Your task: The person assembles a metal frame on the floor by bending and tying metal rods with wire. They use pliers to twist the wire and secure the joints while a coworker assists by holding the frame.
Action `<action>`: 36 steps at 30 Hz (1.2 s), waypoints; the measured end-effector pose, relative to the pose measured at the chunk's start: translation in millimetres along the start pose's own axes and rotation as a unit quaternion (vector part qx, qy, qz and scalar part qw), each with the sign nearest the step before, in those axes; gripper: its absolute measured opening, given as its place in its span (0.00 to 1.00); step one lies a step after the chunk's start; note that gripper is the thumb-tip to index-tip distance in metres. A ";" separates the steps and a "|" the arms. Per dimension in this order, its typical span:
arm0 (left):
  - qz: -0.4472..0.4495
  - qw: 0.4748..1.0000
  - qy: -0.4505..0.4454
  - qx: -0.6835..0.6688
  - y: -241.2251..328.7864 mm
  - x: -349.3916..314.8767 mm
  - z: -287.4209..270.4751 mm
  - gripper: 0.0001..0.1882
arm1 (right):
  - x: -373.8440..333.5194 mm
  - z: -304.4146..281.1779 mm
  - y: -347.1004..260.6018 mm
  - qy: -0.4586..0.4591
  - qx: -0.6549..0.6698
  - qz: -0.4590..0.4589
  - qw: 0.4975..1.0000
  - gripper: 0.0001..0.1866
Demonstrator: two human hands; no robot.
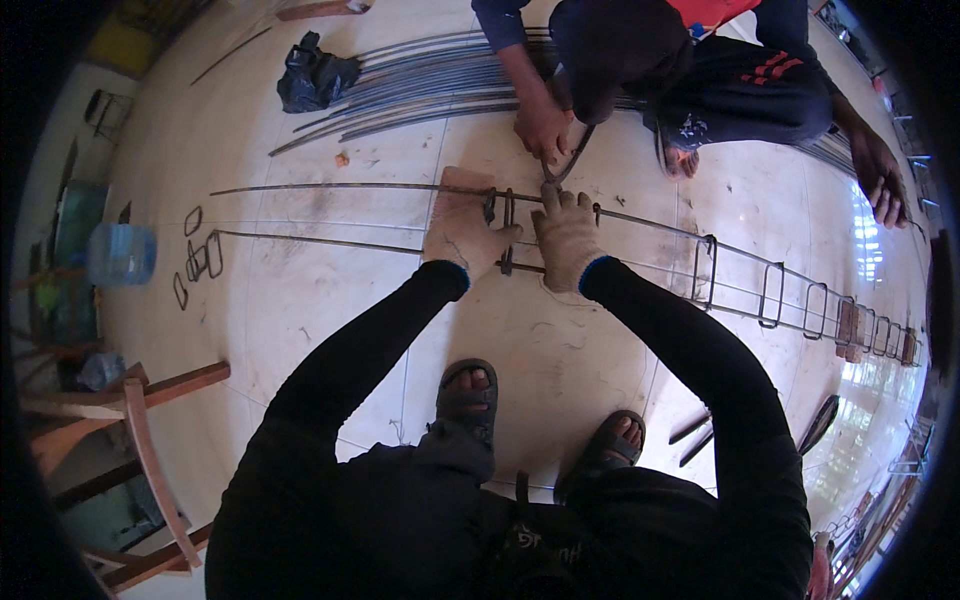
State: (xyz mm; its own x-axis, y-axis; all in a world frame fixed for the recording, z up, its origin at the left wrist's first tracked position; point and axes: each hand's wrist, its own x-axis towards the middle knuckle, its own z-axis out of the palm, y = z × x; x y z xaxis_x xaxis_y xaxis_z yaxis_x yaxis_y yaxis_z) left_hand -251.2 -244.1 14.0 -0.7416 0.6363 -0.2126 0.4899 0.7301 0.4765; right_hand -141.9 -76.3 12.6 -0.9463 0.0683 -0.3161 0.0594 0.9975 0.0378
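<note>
Two long steel rebars run across the floor, threaded through square wire stirrups (710, 272) toward the right. My left hand (465, 238), in a pale work glove with a blue cuff, is closed around the rebar (330, 186) at its left part, the thumb against a pair of stirrups (507, 232). My gloved right hand (568, 240) is on the other side of that pair, its fingers bent over the upper rebar. Just beyond it, a co-worker's hand (543, 125) holds pincers (575, 158), the jaws at the upper rebar by my right fingertips.
A brick (458, 187) lies under the upper rebar, and another brick (848, 325) supports the right part. Loose stirrups (196, 252) lie left. Behind are a rebar bundle (430, 82) and a black plastic bag (315, 75). A wooden chair (140, 440) stands lower left.
</note>
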 end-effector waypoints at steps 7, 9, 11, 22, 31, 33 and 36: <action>-0.046 0.998 0.038 0.008 2.1 4.5 15.8 0.29 | 2.6 20.6 -0.6 0.087 -0.004 0.010 0.996 0.45; -0.041 0.998 0.047 -0.028 6.5 4.7 19.4 0.28 | 1.4 21.8 2.0 0.076 -0.003 0.013 0.997 0.45; -0.047 0.997 0.060 0.000 3.2 2.1 18.4 0.27 | 0.9 15.1 0.8 0.061 0.002 0.001 0.998 0.44; -0.102 0.989 0.110 -0.005 15.2 -28.7 -32.7 0.32 | -16.6 -10.7 2.8 0.118 0.030 -0.014 0.992 0.50; -0.128 0.952 0.242 0.137 -109.8 -27.0 -83.0 0.41 | -17.4 -4.9 5.1 0.127 0.047 -0.015 0.991 0.48; -0.148 0.960 0.216 0.098 -124.8 -21.9 -90.4 0.43 | -15.6 -3.7 7.2 0.108 0.044 -0.011 0.993 0.48; -0.196 0.963 0.182 0.023 -145.2 -11.3 -86.9 0.44 | -11.5 0.1 9.1 0.098 0.026 -0.006 0.995 0.48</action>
State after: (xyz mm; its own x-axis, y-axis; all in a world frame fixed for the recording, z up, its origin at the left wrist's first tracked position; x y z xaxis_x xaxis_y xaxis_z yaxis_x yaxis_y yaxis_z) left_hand -353.8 -378.9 21.3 -0.9812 0.1864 -0.0502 0.1537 0.9118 0.3807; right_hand -130.4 -67.9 16.5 -0.9905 0.0577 -0.1247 0.0602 0.9981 -0.0161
